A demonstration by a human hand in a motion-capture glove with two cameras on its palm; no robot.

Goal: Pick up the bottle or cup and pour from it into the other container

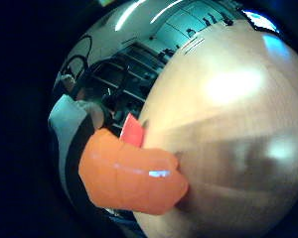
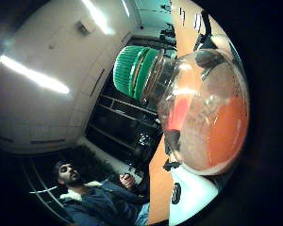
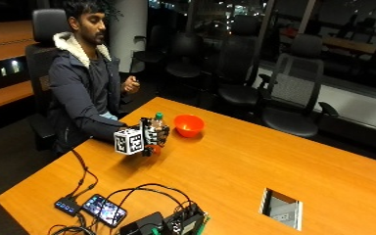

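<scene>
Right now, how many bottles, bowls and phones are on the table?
Bottles: 1, the green-capped bottle, held in the gloved right hand.
Bowls: 1, the orange bowl, standing beside the bottle.
Phones: 2, the phones, lying side by side near the table's near edge.
Total: 4

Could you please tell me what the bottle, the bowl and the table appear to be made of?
Bottle: looks like clear plastic, since orange and red show through its wall; its green ribbed cap seems plastic too. Orange bowl: probably glossy plastic, given the highlight on it. Table: wood or wood-look laminate, smooth, with light reflections.
</scene>
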